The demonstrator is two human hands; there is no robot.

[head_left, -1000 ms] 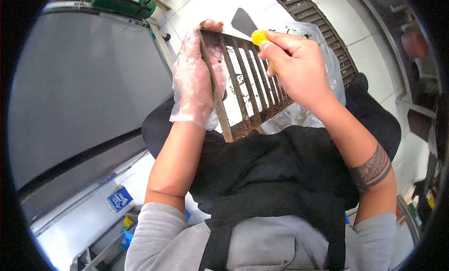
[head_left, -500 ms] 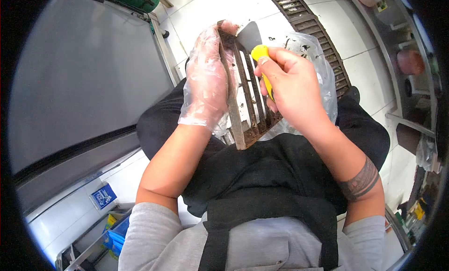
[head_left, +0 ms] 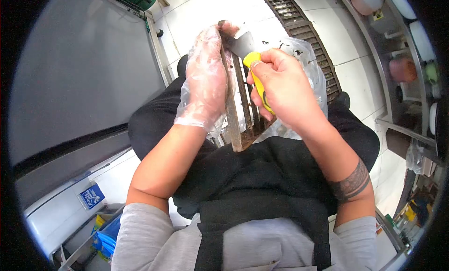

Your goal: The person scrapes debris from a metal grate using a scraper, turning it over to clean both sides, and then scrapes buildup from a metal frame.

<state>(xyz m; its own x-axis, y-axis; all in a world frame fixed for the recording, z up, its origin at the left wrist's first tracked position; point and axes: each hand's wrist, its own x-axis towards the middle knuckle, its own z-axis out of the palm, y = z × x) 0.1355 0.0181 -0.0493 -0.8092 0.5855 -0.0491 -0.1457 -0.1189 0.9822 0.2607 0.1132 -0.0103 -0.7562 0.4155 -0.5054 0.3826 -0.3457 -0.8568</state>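
Note:
My left hand (head_left: 204, 79), in a clear plastic glove, is wrapped round the long side of a dirty, slatted metal grate (head_left: 234, 123), which is tilted up over my lap. My right hand (head_left: 285, 81) is bare and closed round the yellow handle of a scraper (head_left: 255, 67). The scraper's wide grey blade lies against the grate's far end, close to my left fingertips. Under and beside the grate is a clear plastic bag (head_left: 308, 60) with dark flakes on it. My right hand hides part of the slats.
A long slotted floor drain cover (head_left: 311, 39) runs across the white tiles beyond the bag. To the left stands a large grey panel (head_left: 84, 79). On the right a metal shelf (head_left: 381, 60) carries several containers. A blue box (head_left: 91, 196) sits at lower left.
The scraper and my right hand have moved left, bringing the blade over the grate's far end. My left hand keeps its hold on the grate. The whole view has shifted slightly.

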